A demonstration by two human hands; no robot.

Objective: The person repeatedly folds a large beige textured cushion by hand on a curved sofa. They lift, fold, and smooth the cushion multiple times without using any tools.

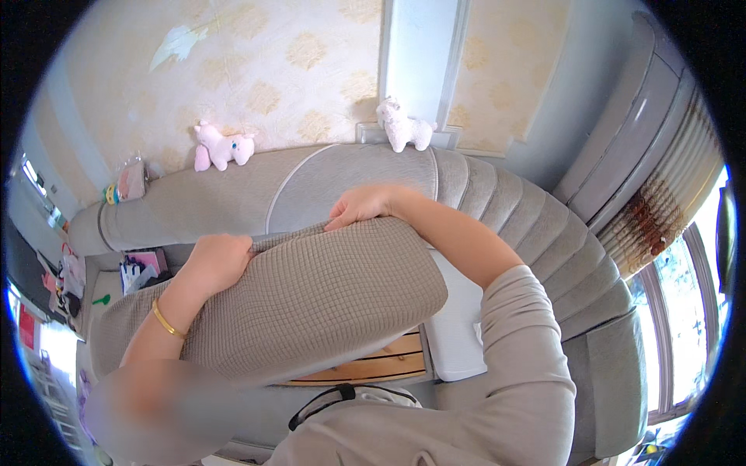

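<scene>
Being gripped right now by the left hand (220,264) is the far edge of a brown, waffle-textured cushion (334,291), the fingers curled tight on the fabric. Farther right along that same edge, the cloth is pinched by the right hand (364,206), thumb and fingers closed on it. A gold bracelet (169,320) is worn on the left wrist, and the right upper arm is covered by a grey sleeve (528,334). The cushion is spread across the middle of the view, slanting from the lower left up to the right; whether it is resting or held clear cannot be told. Beneath its near edge, wooden slats (361,361) are exposed, and just beside them, on the right, a white pad (458,338) is partly covered by the cushion's rounded end. Beyond the hands, everything is enclosed by the curved grey sofa back (353,175). On its top, a pink plush toy (224,147) is perched left of centre, with a paler plush toy (404,128) set to the right. Behind, a patterned wall (256,46) is seen, and, far right, a window (684,318) is flanked by a pleated curtain (660,202).
</scene>
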